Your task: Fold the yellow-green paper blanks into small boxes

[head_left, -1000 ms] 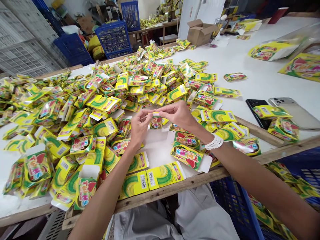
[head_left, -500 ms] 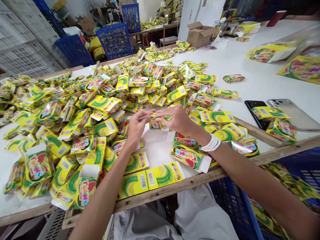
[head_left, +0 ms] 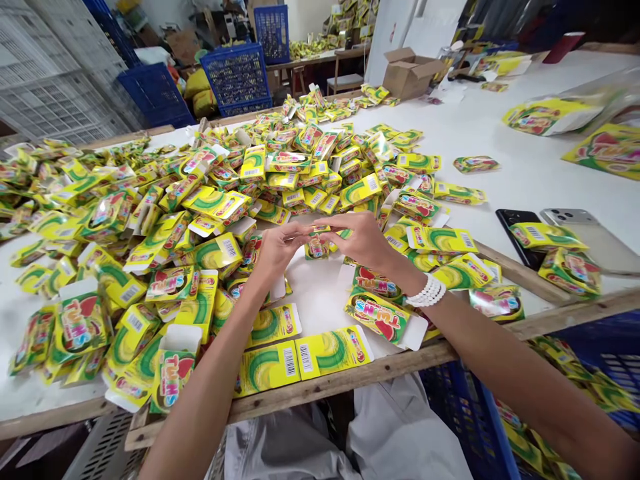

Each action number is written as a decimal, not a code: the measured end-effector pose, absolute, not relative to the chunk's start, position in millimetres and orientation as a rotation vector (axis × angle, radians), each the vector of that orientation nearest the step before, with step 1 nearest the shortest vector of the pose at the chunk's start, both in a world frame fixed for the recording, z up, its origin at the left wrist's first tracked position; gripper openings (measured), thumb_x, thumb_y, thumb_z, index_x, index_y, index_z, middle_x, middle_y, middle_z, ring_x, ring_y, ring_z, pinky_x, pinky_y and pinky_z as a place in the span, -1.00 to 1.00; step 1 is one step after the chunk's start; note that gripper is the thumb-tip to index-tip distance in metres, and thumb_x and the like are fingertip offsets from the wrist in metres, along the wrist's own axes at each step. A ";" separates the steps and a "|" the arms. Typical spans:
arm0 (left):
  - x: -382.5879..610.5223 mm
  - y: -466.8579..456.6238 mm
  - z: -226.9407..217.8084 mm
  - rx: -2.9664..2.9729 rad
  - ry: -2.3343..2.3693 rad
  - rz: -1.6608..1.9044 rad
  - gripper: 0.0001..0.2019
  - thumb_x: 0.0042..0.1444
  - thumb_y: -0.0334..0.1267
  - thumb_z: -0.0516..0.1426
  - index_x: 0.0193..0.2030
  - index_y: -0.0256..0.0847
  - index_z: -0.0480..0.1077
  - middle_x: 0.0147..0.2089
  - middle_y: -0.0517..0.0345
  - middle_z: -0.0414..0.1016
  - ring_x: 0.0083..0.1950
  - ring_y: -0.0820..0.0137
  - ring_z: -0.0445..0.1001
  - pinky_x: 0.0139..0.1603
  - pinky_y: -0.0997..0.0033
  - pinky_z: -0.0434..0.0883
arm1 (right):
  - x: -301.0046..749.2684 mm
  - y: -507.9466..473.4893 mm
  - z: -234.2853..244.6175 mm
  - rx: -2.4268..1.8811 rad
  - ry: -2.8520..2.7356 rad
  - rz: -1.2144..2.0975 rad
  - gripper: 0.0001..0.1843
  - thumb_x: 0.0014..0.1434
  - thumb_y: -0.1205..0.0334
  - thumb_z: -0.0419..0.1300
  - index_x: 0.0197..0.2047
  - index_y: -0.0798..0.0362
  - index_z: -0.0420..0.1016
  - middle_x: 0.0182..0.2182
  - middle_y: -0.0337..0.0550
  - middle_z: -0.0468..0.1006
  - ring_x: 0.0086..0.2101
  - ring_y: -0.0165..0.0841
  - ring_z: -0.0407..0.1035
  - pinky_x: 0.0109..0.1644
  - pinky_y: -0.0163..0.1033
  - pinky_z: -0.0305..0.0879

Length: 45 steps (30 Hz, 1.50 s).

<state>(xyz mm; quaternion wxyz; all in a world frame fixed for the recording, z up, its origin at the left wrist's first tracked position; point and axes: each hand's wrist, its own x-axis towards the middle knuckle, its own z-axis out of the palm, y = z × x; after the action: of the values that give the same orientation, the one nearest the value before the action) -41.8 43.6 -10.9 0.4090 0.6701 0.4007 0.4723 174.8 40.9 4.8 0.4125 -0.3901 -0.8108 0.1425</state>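
My left hand [head_left: 283, 248] and my right hand [head_left: 364, 241] meet over the table, fingertips almost touching. Between them shows a small yellow and green TWINS carton [head_left: 317, 247], partly covered by the fingers. Both hands are closed around its edges, thumbs below and fingers above. A white beaded bracelet [head_left: 427, 292] circles my right wrist. Closer to me lie two flat-lying yellow cartons [head_left: 333, 351] [head_left: 267, 368], end to end along the table edge. A carton with an open white flap [head_left: 377, 319] rests below my right wrist.
A large heap of cartons [head_left: 215, 200] spreads over the left and middle of the white table [head_left: 480, 123]. Two phones [head_left: 520, 230] [head_left: 613, 243] lie at right beneath cartons. A wooden rail [head_left: 390, 363] edges the table. Blue crates [head_left: 237, 77] and a cardboard box [head_left: 410, 73] stand beyond.
The view has shifted slightly, so the table scene sits a little further right. My right fingers have straightened over the carton toward the left hand; both hands stay together.
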 end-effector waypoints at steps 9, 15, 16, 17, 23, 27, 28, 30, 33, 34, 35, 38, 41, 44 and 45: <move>-31.2 32.9 -1.6 1.505 1.120 1.433 -0.67 0.35 0.06 0.19 0.01 -0.14 0.52 0.04 -0.01 0.74 -0.11 0.30 0.72 -0.14 0.37 0.59 | 212.1 37.0 46.0 -0.910 -1.637 0.661 -0.85 0.17 0.07 0.51 -0.28 -0.04 0.79 -0.37 -0.08 0.74 -0.45 -0.27 0.52 -0.38 -0.15 0.35; -27.1 35.1 -12.1 1.462 1.276 1.418 -0.85 0.35 -0.15 0.14 -0.06 -0.14 0.45 -0.07 0.02 0.74 -0.19 0.32 0.68 -0.19 0.37 0.55 | 254.9 37.8 70.1 -0.666 -1.327 0.986 -0.46 0.08 0.02 0.56 0.13 -0.52 0.67 0.06 -0.29 0.75 -0.26 -0.34 0.65 -0.22 -0.19 0.52; -26.6 35.0 -13.5 1.467 1.291 1.398 -0.87 0.34 -0.19 0.13 -0.07 -0.14 0.44 -0.07 0.02 0.74 -0.18 0.32 0.68 -0.18 0.37 0.55 | 250.4 40.4 64.9 -0.771 -1.383 1.044 -0.51 0.07 0.06 0.56 0.10 -0.35 0.72 -0.06 -0.20 0.78 -0.29 -0.28 0.66 -0.20 -0.14 0.56; -26.2 34.6 -14.8 1.486 1.306 1.375 -0.88 0.33 -0.23 0.13 -0.07 -0.14 0.44 -0.06 0.02 0.74 -0.17 0.32 0.68 -0.17 0.36 0.55 | 243.8 43.6 57.8 -0.915 -1.470 1.054 -0.60 0.09 0.07 0.54 0.03 -0.17 0.75 -0.17 -0.10 0.79 -0.32 -0.22 0.67 -0.20 -0.10 0.58; -23.1 30.7 -23.2 1.718 1.363 1.108 -0.79 0.28 -0.35 0.16 0.03 -0.13 0.49 0.04 0.00 0.73 -0.08 0.27 0.69 -0.08 0.29 0.59 | 209.1 55.2 17.7 -1.794 -2.000 0.347 -0.56 0.29 0.26 0.37 0.21 0.18 0.65 -0.22 0.16 0.77 -0.15 0.07 0.69 0.03 0.10 0.56; -13.7 25.7 -33.5 1.944 1.311 0.908 -0.66 0.29 -0.33 0.21 0.19 -0.09 0.48 0.20 -0.03 0.67 0.16 0.14 0.64 0.25 0.07 0.52 | 196.0 53.7 9.3 -1.907 -1.983 0.228 -0.36 0.28 0.17 0.43 0.37 0.17 0.51 0.01 0.29 0.72 0.10 0.19 0.60 0.17 0.16 0.48; -11.0 24.6 -36.2 1.986 1.313 0.890 -0.63 0.29 -0.33 0.22 0.22 -0.08 0.47 0.21 -0.03 0.66 0.19 0.11 0.62 0.29 0.04 0.50 | 192.6 54.3 7.0 -1.891 -1.936 0.296 -0.34 0.26 0.20 0.44 0.38 0.14 0.49 -0.01 0.22 0.74 0.08 0.14 0.62 0.17 0.14 0.49; -6.3 23.2 -40.7 2.019 1.353 0.900 -0.59 0.27 -0.32 0.25 0.26 -0.07 0.44 0.18 -0.03 0.66 0.20 0.08 0.60 0.27 0.03 0.50 | 186.4 56.9 1.4 -1.820 -1.805 0.512 -0.29 0.19 0.26 0.46 0.38 0.10 0.47 -0.11 0.06 0.76 -0.05 0.01 0.66 0.11 0.07 0.54; -3.3 24.2 -43.6 1.907 1.383 1.013 -0.52 0.21 -0.31 0.32 0.26 -0.10 0.42 0.14 -0.04 0.66 0.05 0.16 0.63 0.11 0.14 0.56 | 180.9 60.0 -6.1 -1.659 -1.521 0.921 -0.26 0.14 0.29 0.43 0.38 0.13 0.42 -0.29 -0.11 0.73 -0.34 -0.18 0.64 -0.18 -0.08 0.60; -3.2 25.4 -43.4 1.835 1.364 1.061 -0.53 0.20 -0.29 0.33 0.24 -0.12 0.42 0.13 -0.04 0.65 -0.02 0.21 0.63 0.03 0.20 0.58 | 180.0 59.9 -7.4 -1.602 -1.441 1.009 -0.27 0.14 0.28 0.42 0.36 0.13 0.42 -0.35 -0.15 0.71 -0.42 -0.22 0.61 -0.27 -0.12 0.59; -3.3 26.7 -42.9 1.754 1.336 1.105 -0.57 0.20 -0.26 0.34 0.20 -0.14 0.44 0.12 -0.03 0.65 -0.09 0.27 0.63 -0.05 0.26 0.58 | 179.2 59.3 -8.0 -1.550 -1.390 1.059 -0.30 0.13 0.27 0.41 0.33 0.13 0.44 -0.39 -0.18 0.70 -0.47 -0.25 0.58 -0.33 -0.16 0.58; -4.2 30.9 -40.7 1.557 1.287 1.222 -0.74 0.24 -0.13 0.32 -0.01 -0.20 0.52 0.05 -0.01 0.63 -0.18 0.35 0.62 -0.17 0.37 0.57 | 176.4 54.9 -7.4 -1.428 -1.363 1.063 -0.36 0.05 0.22 0.45 0.22 0.08 0.52 -0.40 -0.18 0.70 -0.49 -0.28 0.57 -0.38 -0.19 0.58; -5.1 33.4 -39.9 1.469 1.306 1.324 -0.71 0.14 -0.04 0.39 -0.21 -0.22 0.55 -0.01 0.01 0.60 -0.23 0.38 0.61 -0.17 0.38 0.58 | 171.9 51.2 -7.5 -1.315 -1.371 1.047 -0.17 -0.08 0.16 0.53 0.28 0.02 0.45 -0.34 -0.17 0.73 -0.47 -0.25 0.59 -0.42 -0.20 0.58; -6.7 34.2 -39.4 1.355 1.286 1.347 -0.59 0.06 0.10 0.42 -0.32 -0.22 0.51 -0.03 0.02 0.61 -0.27 0.39 0.60 -0.24 0.40 0.57 | 169.0 51.1 -8.6 -1.208 -1.348 1.037 -0.11 -0.17 0.06 0.59 0.23 0.00 0.45 -0.35 -0.19 0.73 -0.50 -0.25 0.56 -0.48 -0.21 0.52; -7.2 34.3 -38.9 1.320 1.272 1.351 -0.56 0.04 0.14 0.42 -0.34 -0.22 0.49 -0.04 0.01 0.62 -0.25 0.37 0.61 -0.25 0.40 0.57 | 168.8 51.5 -8.5 -1.181 -1.346 1.035 -0.16 -0.18 0.04 0.60 0.16 -0.01 0.48 -0.35 -0.18 0.72 -0.51 -0.26 0.54 -0.50 -0.22 0.50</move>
<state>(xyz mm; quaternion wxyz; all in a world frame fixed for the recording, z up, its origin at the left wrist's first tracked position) -7.2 34.3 -38.9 0.4187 0.5264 0.5072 0.5388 168.8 51.5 -8.5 0.5112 -0.4909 -0.5591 0.4302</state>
